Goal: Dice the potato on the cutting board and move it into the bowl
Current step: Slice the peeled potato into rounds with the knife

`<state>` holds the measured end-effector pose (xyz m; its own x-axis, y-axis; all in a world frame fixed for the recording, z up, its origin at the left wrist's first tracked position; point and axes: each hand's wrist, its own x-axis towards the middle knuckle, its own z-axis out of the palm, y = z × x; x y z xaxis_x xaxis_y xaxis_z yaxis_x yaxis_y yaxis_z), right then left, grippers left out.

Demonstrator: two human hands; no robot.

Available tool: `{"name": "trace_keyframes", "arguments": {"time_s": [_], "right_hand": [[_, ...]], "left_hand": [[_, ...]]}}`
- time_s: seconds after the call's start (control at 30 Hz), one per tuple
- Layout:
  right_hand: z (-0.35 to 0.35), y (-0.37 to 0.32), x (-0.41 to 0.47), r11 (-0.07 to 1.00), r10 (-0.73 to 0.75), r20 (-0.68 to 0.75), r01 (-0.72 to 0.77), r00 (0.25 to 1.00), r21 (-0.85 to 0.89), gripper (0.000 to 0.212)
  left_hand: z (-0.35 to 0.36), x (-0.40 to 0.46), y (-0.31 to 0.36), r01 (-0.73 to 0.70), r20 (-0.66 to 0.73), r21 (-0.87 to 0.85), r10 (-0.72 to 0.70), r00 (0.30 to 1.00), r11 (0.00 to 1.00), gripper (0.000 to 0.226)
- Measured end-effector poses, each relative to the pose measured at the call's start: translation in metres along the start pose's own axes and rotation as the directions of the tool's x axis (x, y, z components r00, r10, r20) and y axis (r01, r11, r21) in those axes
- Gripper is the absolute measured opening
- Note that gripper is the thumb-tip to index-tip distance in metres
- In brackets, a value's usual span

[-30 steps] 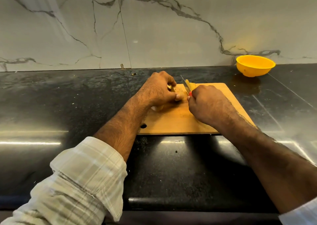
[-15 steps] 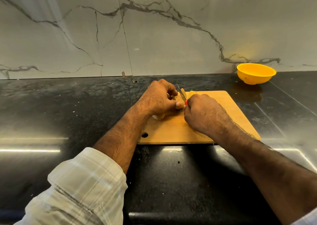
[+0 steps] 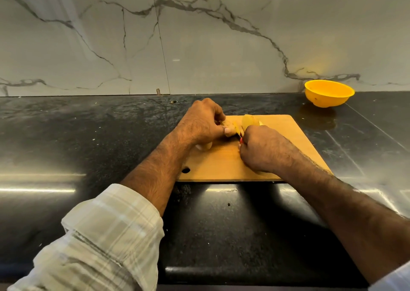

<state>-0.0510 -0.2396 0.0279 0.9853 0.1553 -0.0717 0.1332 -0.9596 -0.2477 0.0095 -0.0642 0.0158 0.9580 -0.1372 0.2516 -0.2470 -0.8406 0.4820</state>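
A wooden cutting board lies on the black counter. My left hand is closed over a pale yellow potato on the board's far left part, hiding most of it. A cut potato piece stands just right of it. My right hand grips a knife by its red handle; the blade is down in the potato and almost wholly hidden between the two hands. A yellow bowl sits at the far right against the wall.
The black stone counter stretches left and right of the board, speckled with small crumbs. A marble-patterned wall closes the back. The counter's front edge runs along the bottom of the view.
The knife blade, raised and visible before, has come down into the potato. A cut piece now stands free on the right. The view has tilted, so the board sits lower in frame.
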Motion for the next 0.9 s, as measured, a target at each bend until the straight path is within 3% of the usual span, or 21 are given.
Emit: {"name": "trace_keyframes", "arguments": {"time_s": [0.2,0.4,0.9], "right_hand": [[0.000,0.003,0.000,1.000,-0.010,-0.011,0.010,1.000,-0.011,0.028],[-0.003,0.006,0.004,0.997,-0.015,-0.155,0.027,0.988,0.072,0.028],[-0.002,-0.005,0.015,0.994,-0.011,-0.120,0.024,0.993,0.106,0.022]], "left_hand": [[0.000,0.000,0.000,0.003,0.018,-0.021,-0.003,1.000,1.000,0.035],[-0.002,-0.001,0.002,0.011,0.047,-0.043,-0.009,0.999,0.999,0.040],[0.003,0.002,-0.002,0.008,0.008,-0.076,-0.008,1.000,0.997,0.039]]}}
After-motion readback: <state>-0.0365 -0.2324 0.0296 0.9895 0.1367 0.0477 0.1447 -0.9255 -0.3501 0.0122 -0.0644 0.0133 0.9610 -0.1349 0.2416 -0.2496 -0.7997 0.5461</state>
